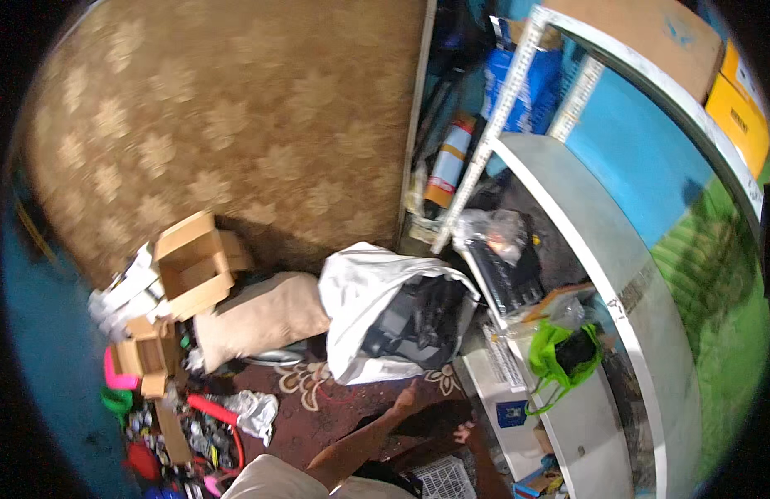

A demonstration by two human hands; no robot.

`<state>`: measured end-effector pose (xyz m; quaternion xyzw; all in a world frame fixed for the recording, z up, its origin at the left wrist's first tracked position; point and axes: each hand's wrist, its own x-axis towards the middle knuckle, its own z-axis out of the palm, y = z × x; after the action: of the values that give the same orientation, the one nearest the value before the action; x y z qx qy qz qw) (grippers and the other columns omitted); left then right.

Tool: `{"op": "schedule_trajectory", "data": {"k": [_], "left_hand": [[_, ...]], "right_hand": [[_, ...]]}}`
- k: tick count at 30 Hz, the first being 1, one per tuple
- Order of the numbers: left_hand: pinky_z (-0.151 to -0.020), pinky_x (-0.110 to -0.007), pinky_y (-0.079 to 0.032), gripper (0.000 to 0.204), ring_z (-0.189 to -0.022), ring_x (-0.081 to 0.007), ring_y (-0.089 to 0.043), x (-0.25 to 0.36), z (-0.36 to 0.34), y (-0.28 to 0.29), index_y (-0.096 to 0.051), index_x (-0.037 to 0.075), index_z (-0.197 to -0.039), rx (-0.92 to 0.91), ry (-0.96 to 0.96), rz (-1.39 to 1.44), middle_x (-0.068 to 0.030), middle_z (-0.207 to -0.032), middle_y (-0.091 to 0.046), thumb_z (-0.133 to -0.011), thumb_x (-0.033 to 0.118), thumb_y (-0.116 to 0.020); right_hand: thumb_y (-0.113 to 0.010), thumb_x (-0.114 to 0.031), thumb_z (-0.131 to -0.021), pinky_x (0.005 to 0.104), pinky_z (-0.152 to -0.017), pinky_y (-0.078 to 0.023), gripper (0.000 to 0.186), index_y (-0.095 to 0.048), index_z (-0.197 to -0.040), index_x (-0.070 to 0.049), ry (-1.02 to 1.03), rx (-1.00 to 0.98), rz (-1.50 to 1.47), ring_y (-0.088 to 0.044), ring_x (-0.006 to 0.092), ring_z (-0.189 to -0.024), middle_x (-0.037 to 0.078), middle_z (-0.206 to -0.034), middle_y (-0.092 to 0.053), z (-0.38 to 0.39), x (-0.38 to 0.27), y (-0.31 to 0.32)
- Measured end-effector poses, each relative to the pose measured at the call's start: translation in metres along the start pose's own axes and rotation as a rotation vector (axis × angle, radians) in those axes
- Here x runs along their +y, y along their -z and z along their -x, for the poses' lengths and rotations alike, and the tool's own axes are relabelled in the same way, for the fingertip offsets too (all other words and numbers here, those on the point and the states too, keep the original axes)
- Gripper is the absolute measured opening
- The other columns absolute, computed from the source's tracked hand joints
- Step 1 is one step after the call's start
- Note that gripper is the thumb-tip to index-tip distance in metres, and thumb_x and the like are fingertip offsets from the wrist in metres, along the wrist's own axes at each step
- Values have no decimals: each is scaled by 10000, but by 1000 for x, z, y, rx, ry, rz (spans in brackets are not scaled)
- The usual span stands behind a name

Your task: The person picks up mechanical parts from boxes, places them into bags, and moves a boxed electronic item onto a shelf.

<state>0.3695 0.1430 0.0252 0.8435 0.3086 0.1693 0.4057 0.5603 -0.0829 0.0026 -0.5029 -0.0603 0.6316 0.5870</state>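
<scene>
My left hand point(407, 399) reaches forward close to the lower edge of a large white sack point(347, 320). Its fingers are too small and blurred to read, and I cannot tell whether they touch the sack. Black and dark grey items point(414, 320) fill the sack's wide mouth. Lower and to the right, my right hand point(465, 432) is raised with its fingers apart and nothing in them. Below it is a white slotted plastic basket point(445, 480), partly cut off by the lower edge.
White metal shelves point(589, 224) stand at right, with a green bag point(560, 362) hanging there. A beige pillow point(264, 320) lies left of the sack. Open cardboard boxes point(194, 270) and mixed clutter point(206, 437) crowd the left. A flower-patterned brown panel point(227, 125) rises behind.
</scene>
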Motion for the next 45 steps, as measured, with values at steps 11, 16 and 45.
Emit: {"op": "schedule_trajectory", "data": {"k": [11, 16, 45], "left_hand": [[-770, -368, -494, 351, -874, -286, -643, -34, 412, 116, -631, 37, -1026, 569, 1284, 334, -151, -964, -665, -754, 257, -614], [-742, -340, -502, 348, -810, -235, -656, -34, 539, 97, -625, 53, -1063, 696, 1436, 403, -149, -904, -672, -765, 233, -605], [-610, -292, -498, 259, -688, -176, -624, -125, 737, 240, -595, -3, -1032, 1144, 1464, 847, -116, -869, -657, -831, 152, -543]], "right_hand": [[-494, -67, -824, 470, -841, -460, 635, -221, -1398, -74, -491, 26, 1067, -622, 337, -920, 232, -1250, -455, 75, 82, -167], [-465, -35, -818, 480, -787, -494, 626, -226, -1396, -73, -589, -127, 1216, -626, 326, -887, 242, -1243, -454, 77, 116, -229], [-586, -136, -695, 375, -974, -394, 450, -595, -1145, -120, -113, -384, 1938, -530, 336, -1106, 215, -1144, -576, 3, 299, -467]]}}
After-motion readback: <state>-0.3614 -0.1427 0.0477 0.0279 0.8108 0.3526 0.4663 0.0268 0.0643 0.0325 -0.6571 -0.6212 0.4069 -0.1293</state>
